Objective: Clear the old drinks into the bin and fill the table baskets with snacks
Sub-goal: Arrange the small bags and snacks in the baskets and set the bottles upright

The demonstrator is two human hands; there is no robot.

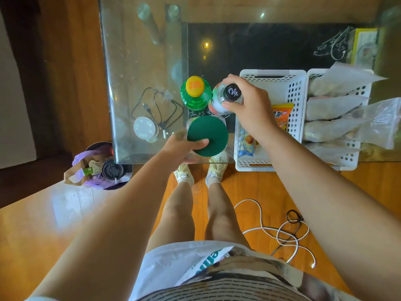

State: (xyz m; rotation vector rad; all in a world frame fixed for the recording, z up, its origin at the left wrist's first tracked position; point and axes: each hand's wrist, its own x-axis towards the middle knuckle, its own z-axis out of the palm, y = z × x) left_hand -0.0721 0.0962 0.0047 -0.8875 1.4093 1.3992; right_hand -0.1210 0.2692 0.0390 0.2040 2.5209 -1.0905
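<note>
So we're in the drink-clearing part. The right hand (pixel 243 98) is curled round the neck of the black-capped bottle (pixel 225 97) in the middle of the frame, fingers wrapped just under the cap. The left hand (pixel 184 148) grips the cup with the green lid (pixel 207 135) right below it, thumb across the lid's near edge. The green bottle with the yellow cap (pixel 196 93) stands untouched just left of the black-capped one, all on the glass table (pixel 141 68).

The bin (pixel 104 166) sits on the floor at lower left, already holding a paper bag and a lidded cup. Next move, I'd guess: lift both drinks clear and swing them left and down into it.

The left basket (pixel 297 98) has a few snack packets; the right basket (pixel 355 157) looks full of bags, contents hard to make out.
</note>
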